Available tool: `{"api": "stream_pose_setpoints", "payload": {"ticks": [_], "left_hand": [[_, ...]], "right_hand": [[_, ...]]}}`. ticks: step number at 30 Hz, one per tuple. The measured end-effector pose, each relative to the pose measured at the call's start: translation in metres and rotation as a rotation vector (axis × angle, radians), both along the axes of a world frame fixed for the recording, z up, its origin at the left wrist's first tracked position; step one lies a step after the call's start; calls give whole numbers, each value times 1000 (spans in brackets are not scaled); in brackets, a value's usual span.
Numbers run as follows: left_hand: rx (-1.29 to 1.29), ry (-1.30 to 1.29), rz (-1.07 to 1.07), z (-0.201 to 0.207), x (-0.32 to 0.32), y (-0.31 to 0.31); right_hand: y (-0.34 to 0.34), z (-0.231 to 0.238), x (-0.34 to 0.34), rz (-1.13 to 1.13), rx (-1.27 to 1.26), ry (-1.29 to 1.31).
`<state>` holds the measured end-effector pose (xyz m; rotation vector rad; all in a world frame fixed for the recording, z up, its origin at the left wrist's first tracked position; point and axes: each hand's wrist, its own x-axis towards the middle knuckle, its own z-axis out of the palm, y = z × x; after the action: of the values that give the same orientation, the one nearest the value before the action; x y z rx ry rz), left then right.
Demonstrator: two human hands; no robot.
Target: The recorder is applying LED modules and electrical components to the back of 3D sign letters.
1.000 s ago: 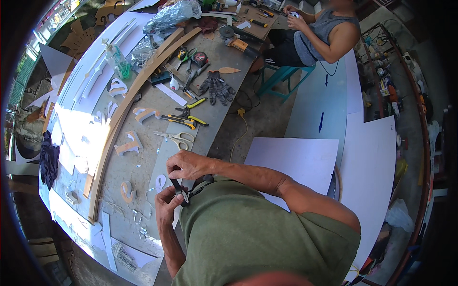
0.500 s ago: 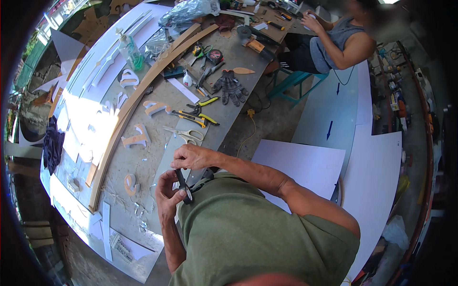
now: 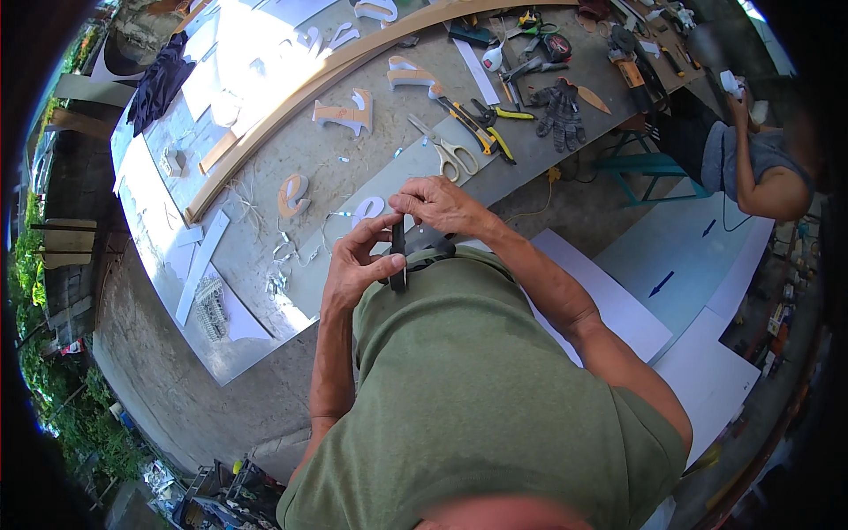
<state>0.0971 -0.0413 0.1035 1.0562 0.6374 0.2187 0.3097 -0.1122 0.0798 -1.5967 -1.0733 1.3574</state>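
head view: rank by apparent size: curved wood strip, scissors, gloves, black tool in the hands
1. Curved wood strip, by far the largest, spanning the table.
2. Scissors and gloves: look about alike, not ranked.
3. Black tool, smallest showing; the hands cover part of it and it is nearer the camera.

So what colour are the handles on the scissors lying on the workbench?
The scissors have pale cream handles, seen in the head view, just beyond the right hand.

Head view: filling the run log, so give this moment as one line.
left hand: grips black tool | right hand: on tool's top | scissors: lying on workbench
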Motion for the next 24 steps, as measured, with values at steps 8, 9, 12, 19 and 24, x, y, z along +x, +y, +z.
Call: {"api": "stream_pose_setpoints", "payload": {"ticks": [8, 9, 12, 19, 24], "left_hand": [[30, 68, 63, 5, -12, 0], [31, 64, 67, 8, -11, 2], [55, 74, 44, 13, -8, 7], [9, 82, -57, 1, -3, 25], [33, 28, -97, -5, 2, 38]], "right_hand": [[17, -9, -13, 73, 149, -116], [19, -10, -13, 77, 150, -120], [23, -10, -11, 80, 197, -174], [32, -5, 2, 65, 70, -212], [40, -24, 24, -80, 99, -388]]}}
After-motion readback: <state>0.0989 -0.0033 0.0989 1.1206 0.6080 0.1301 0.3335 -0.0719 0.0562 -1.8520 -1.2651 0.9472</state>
